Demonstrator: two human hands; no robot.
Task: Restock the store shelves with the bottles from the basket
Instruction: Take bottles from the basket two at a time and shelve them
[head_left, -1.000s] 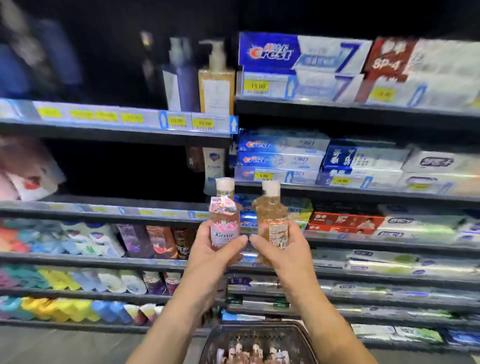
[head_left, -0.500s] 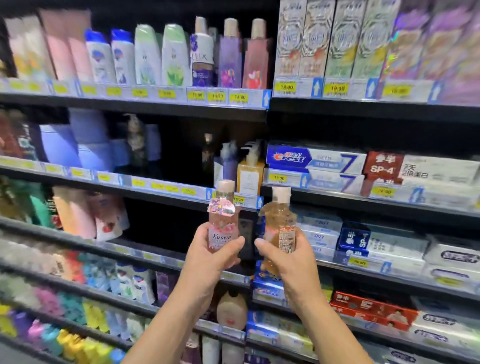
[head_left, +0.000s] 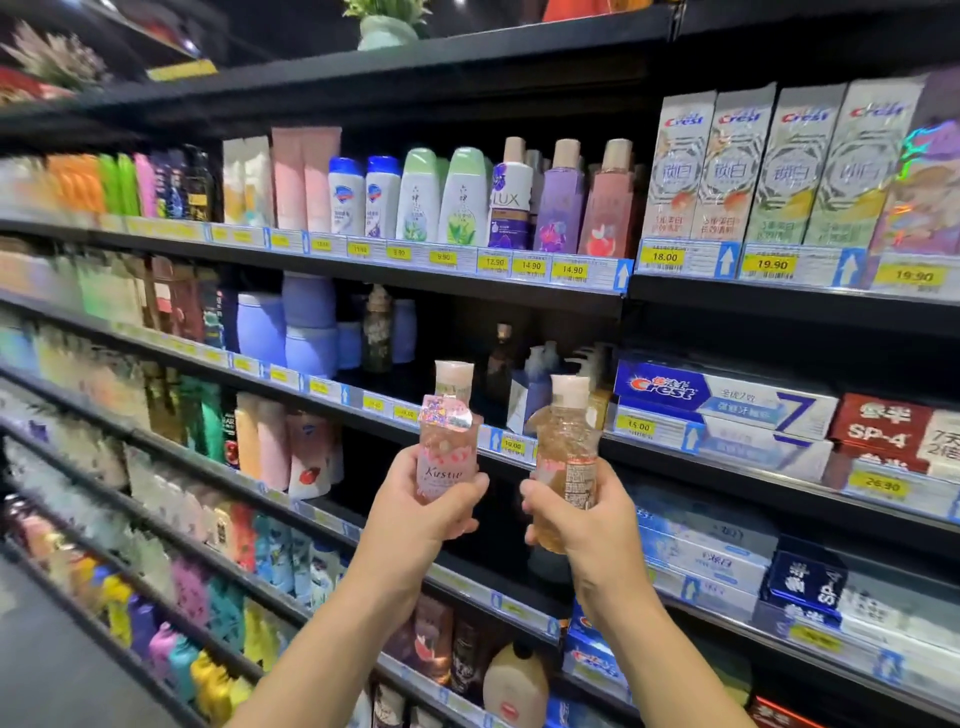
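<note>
We held two small bottles up in front of the shelves, one in each hand. Our left hand (head_left: 415, 512) was wrapped around the lower half of a pink bottle (head_left: 447, 447), fingers curled behind it and thumb across the front. It was clear plastic filled with pink liquid, with a pale cap, a glittery sticker on its shoulder and a label reading "Kustie". Our right hand (head_left: 587, 525) was closed the same way around an amber bottle (head_left: 566, 457), clear plastic full of golden-orange liquid under a white cap, its printed back label turned toward us. The two bottles stood upright, near each other but apart, level with the shelf edge (head_left: 519, 447) that carried a 10.00 price tag.

On the shelf above, we counted two blue-capped white bottles (head_left: 363, 197), two green-topped white bottles (head_left: 441, 200), one LUX bottle (head_left: 509, 200), one purple bottle (head_left: 561, 200) and one rose bottle (head_left: 610, 200). To their right stood four upright Crest cartons (head_left: 769, 166). Lower right lay stacked blue Crest toothpaste boxes (head_left: 722, 400); their number was unclear.
</note>
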